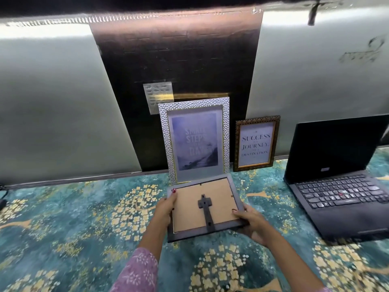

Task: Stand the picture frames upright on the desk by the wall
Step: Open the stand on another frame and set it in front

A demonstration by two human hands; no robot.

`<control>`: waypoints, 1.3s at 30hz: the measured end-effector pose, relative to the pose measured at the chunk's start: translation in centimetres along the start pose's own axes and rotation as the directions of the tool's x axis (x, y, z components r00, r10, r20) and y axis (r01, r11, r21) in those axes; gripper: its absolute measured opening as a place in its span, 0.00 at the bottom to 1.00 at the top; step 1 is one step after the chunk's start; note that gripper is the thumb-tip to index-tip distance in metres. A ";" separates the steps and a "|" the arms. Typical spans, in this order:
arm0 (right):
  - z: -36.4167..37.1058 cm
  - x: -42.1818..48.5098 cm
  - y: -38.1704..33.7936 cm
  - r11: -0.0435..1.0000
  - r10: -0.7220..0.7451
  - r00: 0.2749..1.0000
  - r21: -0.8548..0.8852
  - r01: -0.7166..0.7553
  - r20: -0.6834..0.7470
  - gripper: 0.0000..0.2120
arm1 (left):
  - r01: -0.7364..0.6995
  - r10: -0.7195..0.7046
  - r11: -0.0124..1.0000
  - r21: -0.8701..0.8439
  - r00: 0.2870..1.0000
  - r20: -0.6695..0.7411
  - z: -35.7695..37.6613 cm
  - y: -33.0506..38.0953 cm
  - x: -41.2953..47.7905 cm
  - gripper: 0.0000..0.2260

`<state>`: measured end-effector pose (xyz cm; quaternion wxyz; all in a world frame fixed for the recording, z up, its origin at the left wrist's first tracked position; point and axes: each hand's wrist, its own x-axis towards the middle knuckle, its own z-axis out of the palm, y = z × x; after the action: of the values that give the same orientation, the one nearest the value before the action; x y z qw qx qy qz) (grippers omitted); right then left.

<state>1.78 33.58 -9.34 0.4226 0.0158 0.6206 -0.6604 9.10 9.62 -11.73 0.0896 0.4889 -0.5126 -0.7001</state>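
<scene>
I hold a grey picture frame (189,207) with its brown cardboard back and black stand facing me, tilted above the desk. My left hand (165,209) grips its left edge and my right hand (251,223) grips its lower right corner. Behind it a silver textured frame (194,140) with a bluish poster stands upright against the wall. To its right a small dark ornate frame (255,143) with a "Success" print also stands upright against the wall.
An open black laptop (339,178) sits on the right of the desk. The desk (73,218) carries a teal cloth with yellow flower patterns. A dark brick-patterned panel (179,60) and pale wall panels rise behind. A black cable lies at the far left edge.
</scene>
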 end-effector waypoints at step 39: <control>-4.8 -0.5 -7.0 0.664 -0.314 0.936 -0.668 0.335 0.157 0.40 | -0.296 -0.148 0.810 0.506 0.732 0.665 8.8 -0.7 -6.8 0.15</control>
<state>-4.40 36.98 -4.55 0.2823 -0.2611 0.8067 -0.4486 5.93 19.72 -8.31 -0.2274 0.1813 -0.7174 -0.6330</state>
